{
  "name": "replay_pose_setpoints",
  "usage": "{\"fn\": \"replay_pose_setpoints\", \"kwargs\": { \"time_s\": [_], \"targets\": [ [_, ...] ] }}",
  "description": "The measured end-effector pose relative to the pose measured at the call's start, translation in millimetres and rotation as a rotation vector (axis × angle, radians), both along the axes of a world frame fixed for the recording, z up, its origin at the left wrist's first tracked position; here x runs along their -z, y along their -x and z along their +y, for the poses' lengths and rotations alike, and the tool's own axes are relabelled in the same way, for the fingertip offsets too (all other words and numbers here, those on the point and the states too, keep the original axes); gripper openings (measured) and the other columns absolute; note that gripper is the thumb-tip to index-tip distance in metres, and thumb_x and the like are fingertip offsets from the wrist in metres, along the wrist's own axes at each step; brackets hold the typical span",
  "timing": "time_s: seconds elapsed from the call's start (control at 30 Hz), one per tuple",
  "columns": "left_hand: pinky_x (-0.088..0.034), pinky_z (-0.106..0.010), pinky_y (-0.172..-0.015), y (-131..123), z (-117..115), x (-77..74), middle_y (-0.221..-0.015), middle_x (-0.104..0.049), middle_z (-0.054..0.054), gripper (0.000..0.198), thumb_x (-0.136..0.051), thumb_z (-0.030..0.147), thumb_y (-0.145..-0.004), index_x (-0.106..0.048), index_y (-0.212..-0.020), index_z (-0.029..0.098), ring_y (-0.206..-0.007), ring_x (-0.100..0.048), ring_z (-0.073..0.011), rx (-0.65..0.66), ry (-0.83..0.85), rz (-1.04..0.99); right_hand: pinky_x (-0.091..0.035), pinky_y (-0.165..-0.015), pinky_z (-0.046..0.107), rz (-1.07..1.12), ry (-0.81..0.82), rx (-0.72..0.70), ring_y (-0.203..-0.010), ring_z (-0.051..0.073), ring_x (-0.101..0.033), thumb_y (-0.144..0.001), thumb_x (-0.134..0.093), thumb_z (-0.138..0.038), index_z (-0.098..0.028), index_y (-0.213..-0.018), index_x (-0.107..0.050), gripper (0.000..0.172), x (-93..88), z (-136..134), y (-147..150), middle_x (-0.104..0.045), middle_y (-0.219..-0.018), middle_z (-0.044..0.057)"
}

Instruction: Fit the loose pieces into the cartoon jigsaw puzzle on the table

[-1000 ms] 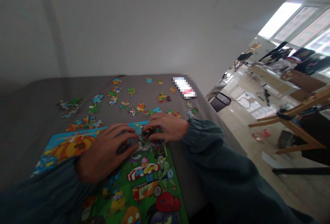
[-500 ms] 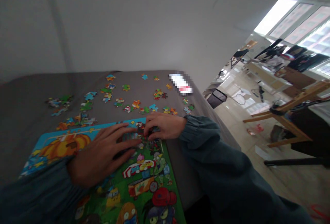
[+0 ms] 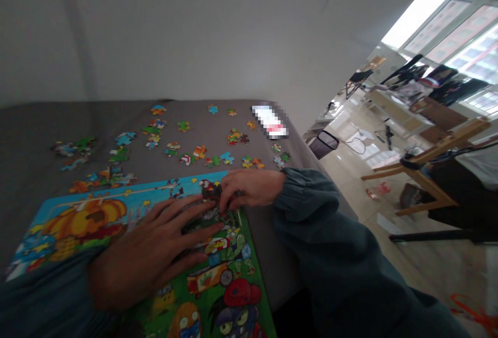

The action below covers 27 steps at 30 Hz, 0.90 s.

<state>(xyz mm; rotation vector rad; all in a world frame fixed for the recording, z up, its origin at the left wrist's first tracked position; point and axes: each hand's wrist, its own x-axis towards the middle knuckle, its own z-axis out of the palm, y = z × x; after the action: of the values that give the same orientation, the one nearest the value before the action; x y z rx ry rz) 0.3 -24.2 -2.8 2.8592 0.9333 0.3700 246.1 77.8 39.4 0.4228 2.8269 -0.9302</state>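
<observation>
Two hands work at the jigsaw puzzle's (image 3: 78,219) far right corner. The left hand (image 3: 155,255) lies flat on it, fingers spread. The right hand (image 3: 249,188) pinches a dark piece (image 3: 210,188) there. Loose pieces (image 3: 187,154) lie beyond the puzzle. Probably the fitting step; next calls for aligning tabs and pressing down.

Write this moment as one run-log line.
left hand: flat on puzzle | right hand: curled at puzzle's far edge | loose pieces: scattered on grey table

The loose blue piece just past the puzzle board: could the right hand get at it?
Probably yes: the blue piece lies just beyond the right hand, with only bare grey tabletop between.
</observation>
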Motion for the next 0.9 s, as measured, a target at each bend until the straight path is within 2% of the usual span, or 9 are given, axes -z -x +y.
{"fn": "replay_pose_setpoints", "kwargs": {
  "time_s": [0.1, 0.23, 0.53, 0.7, 0.83, 0.9],
  "targets": [
    [-0.043, -0.050, -0.109, -1.7, -3.2, 1.1, -0.150, -0.056, 0.004, 0.046, -0.055, 0.054, -0.095, -0.050, -0.141, 0.053, -0.133, -0.054, -0.0328, -0.001, 0.013, 0.002, -0.044, -0.092, 0.031, -0.009, 0.029, -0.012, -0.096, 0.017, -0.062, -0.090, -0.065, -0.005, -0.014, -0.104, -0.077, 0.020, -0.7, -0.9, 0.2, -0.072, -0.099, 0.008],
    [-0.042, -0.049, -0.111, -3.0, -5.7, 4.0, -0.148, -0.058, 0.005, 0.042, -0.054, 0.056, -0.095, -0.055, -0.137, 0.053, -0.132, -0.055, -0.0315, -0.022, 0.034, -0.017, -0.044, -0.090, 0.031, -0.030, 0.038, -0.005, -0.093, 0.017, -0.061, -0.090, -0.065, -0.006, -0.015, -0.103, -0.075, 0.019, -0.1, -1.2, -0.1, -0.071, -0.096, 0.006],
    [-0.042, -0.051, -0.108, -2.7, -6.1, 7.8, -0.147, -0.059, 0.002, 0.039, -0.045, 0.054, -0.099, -0.056, -0.136, 0.051, -0.129, -0.056, -0.0330, -0.036, -0.071, 0.002, -0.044, -0.087, 0.030, -0.072, 0.066, 0.029, -0.090, 0.016, -0.059, -0.089, -0.066, -0.007, -0.011, -0.103, -0.072, 0.016, -1.8, -2.6, -2.2, -0.067, -0.091, 0.006],
    [-0.043, -0.046, -0.104, -3.1, -3.8, 4.4, -0.145, -0.060, 0.002, 0.038, -0.044, 0.052, -0.100, -0.060, -0.133, 0.046, -0.127, -0.056, -0.0322, -0.051, -0.130, -0.028, -0.045, -0.086, 0.030, -0.057, 0.086, 0.029, -0.090, 0.017, -0.059, -0.086, -0.074, -0.017, -0.007, -0.116, -0.067, 0.033, -6.0, -9.2, 4.1, -0.064, -0.094, 0.006],
    [-0.044, -0.041, -0.098, -2.6, -0.4, -0.1, -0.139, -0.065, 0.004, 0.037, -0.039, 0.049, -0.103, -0.062, -0.131, 0.044, -0.125, -0.057, -0.0269, -0.070, -0.191, -0.067, -0.045, -0.081, 0.029, -0.072, 0.066, 0.043, -0.086, 0.016, -0.058, -0.080, -0.080, -0.019, -0.010, -0.103, -0.066, 0.028, -4.4, -14.3, 11.6, -0.062, -0.093, 0.005],
    [-0.046, -0.039, -0.095, -1.4, 1.0, -2.4, -0.134, -0.069, 0.004, 0.039, -0.037, 0.050, -0.104, -0.063, -0.132, 0.040, -0.121, -0.061, -0.0244, -0.077, -0.167, -0.073, -0.045, -0.079, 0.027, -0.059, 0.087, 0.077, -0.086, 0.015, -0.057, -0.078, -0.082, -0.016, -0.011, -0.095, -0.064, 0.026, -3.6, -14.8, 12.6, -0.061, -0.093, 0.004]
  ]
}}
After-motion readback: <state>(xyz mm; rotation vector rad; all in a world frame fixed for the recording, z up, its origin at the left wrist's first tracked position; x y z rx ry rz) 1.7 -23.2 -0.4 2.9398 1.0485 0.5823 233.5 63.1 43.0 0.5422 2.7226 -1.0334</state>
